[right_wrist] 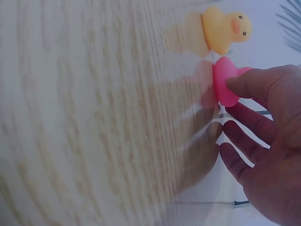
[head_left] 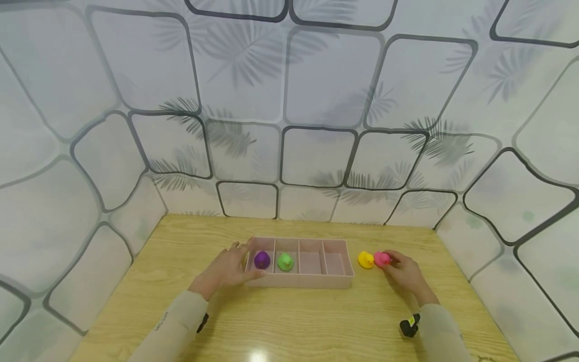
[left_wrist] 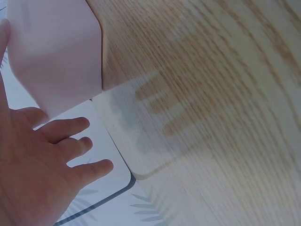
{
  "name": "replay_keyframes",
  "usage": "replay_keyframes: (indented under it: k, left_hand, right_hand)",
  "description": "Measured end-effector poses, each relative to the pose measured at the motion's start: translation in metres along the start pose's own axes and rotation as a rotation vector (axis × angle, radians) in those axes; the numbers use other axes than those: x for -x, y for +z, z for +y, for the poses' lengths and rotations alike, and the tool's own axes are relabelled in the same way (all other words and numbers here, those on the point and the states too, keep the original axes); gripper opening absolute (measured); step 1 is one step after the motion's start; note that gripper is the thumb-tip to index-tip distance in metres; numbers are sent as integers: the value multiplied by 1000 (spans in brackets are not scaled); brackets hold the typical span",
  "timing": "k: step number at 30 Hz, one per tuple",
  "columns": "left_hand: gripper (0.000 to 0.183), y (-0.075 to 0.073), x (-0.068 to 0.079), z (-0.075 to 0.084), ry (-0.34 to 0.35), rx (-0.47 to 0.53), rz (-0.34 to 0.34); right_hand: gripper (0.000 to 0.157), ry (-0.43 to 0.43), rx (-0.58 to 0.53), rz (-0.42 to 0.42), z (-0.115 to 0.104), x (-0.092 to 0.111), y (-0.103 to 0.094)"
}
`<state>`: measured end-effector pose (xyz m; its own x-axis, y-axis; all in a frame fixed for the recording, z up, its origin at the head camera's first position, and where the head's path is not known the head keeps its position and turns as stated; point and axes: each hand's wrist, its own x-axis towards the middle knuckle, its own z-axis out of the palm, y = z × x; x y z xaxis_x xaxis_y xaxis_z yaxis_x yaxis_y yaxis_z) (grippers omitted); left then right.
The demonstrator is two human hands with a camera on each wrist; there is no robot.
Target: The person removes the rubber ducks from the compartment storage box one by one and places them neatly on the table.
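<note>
A pale pink box with several compartments in a row sits on the table. My left hand holds its left end between thumb and index finger; the other fingers spread free beside the box in the left wrist view. In the leftmost compartment is a purple rubber duck, and a green rubber duck is in the one beside it. To the right of the box, my right hand pinches a pink rubber duck, its base at the tabletop. Close beside that duck stands a yellow rubber duck.
The wood-grain table runs back to a wall covered in a patterned sheet, which also closes in the left and right sides. The two right compartments of the box hold nothing.
</note>
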<state>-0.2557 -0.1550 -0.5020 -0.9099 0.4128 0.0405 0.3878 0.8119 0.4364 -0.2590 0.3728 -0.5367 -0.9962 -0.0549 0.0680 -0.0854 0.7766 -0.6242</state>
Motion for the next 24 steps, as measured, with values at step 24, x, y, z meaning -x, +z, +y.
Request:
replay_keyframes:
  k: [24]
  left_hand:
    - [111,0,1,-1,11,7,-11]
  right_hand:
    - [58,-15,19,-38,-20,1,-9]
